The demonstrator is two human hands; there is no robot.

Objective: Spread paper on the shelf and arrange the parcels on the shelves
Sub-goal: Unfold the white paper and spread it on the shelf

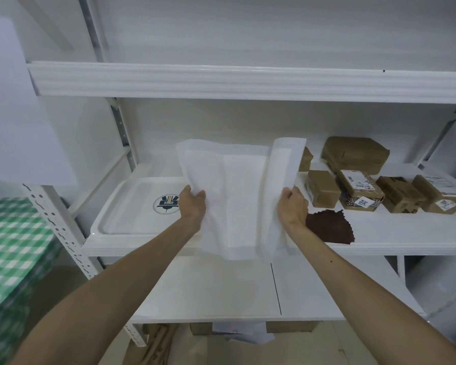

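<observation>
both hands, left hand (194, 204) and right hand (292, 206), are pinching the white paper (234, 196) over the middle shelf (379, 237), and it's looking floppy enough to snag the parcels (358, 188) beside it

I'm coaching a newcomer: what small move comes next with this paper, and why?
Probably draw left hand and right hand apart to unfold the paper: they grip its sides, its right flap stands curled, and it droops over the shelf front.
</observation>
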